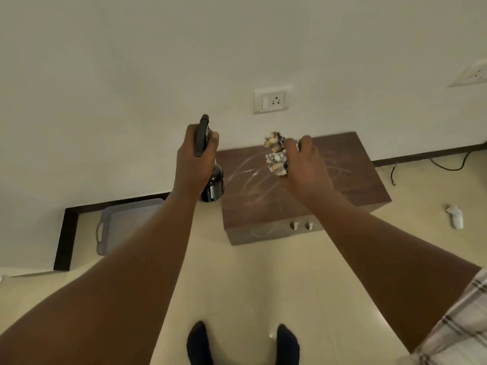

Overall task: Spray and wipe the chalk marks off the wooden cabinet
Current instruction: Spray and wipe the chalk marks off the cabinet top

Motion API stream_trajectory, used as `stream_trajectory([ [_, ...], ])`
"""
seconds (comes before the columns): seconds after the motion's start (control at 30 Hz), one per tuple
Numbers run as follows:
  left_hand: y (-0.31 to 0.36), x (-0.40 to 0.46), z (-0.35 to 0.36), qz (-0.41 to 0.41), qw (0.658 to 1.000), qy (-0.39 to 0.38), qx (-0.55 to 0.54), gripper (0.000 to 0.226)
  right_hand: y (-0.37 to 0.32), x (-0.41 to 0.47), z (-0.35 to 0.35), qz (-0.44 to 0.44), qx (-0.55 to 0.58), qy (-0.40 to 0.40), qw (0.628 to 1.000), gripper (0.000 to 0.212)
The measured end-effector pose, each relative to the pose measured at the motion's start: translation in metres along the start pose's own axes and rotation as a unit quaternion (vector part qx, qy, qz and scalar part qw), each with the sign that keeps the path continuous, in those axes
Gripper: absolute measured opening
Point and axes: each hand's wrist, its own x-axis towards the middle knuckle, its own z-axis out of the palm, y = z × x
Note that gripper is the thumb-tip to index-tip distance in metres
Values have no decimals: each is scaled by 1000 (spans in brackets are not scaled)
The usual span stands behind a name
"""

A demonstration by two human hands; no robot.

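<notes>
A low brown wooden cabinet (355,180) stands on the floor against the wall, its top and front scribbled with white chalk marks (247,175). My left hand (193,159) grips a dark spray bottle (213,187) by its black trigger head, held up in the air just left of the cabinet. My right hand (303,164) holds a crumpled patterned cloth (276,156) above the cabinet's top. Both hands hang clear of the wood.
A grey tray (126,222) lies on the floor at the left by the wall recess. A white object (455,216) and a black cable (432,167) lie on the floor at the right. Wall sockets (271,100) sit above the cabinet. My dark-socked feet (242,343) stand on beige tiles.
</notes>
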Motion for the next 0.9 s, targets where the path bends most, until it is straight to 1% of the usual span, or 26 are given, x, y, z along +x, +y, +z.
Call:
stream_trajectory([
  [0.07, -6, -5, 17, -3, 1000, 3, 8, 21, 14, -5, 10, -13, -13, 2, 1000, 64],
  [0.13, -12, -8, 34, -2, 1000, 4, 12, 20, 28, -8, 20, -22, -3, -4, 1000, 61],
  [0.3, -34, -18, 63, -8, 999, -6, 34, 15, 47, -15, 47, -27, -2, -16, 1000, 58],
  [0.53, -74, -32, 78, -28, 997, -13, 64, 18, 53, -20, 78, -11, 4, -40, 999, 60],
  [0.7, -94, -31, 84, -47, 996, -25, 73, 23, 58, -20, 101, -8, 8, -34, 999, 53],
  [0.9, -108, -30, 94, -46, 995, -36, 75, 14, 59, -17, 120, -3, 11, -48, 999, 53],
])
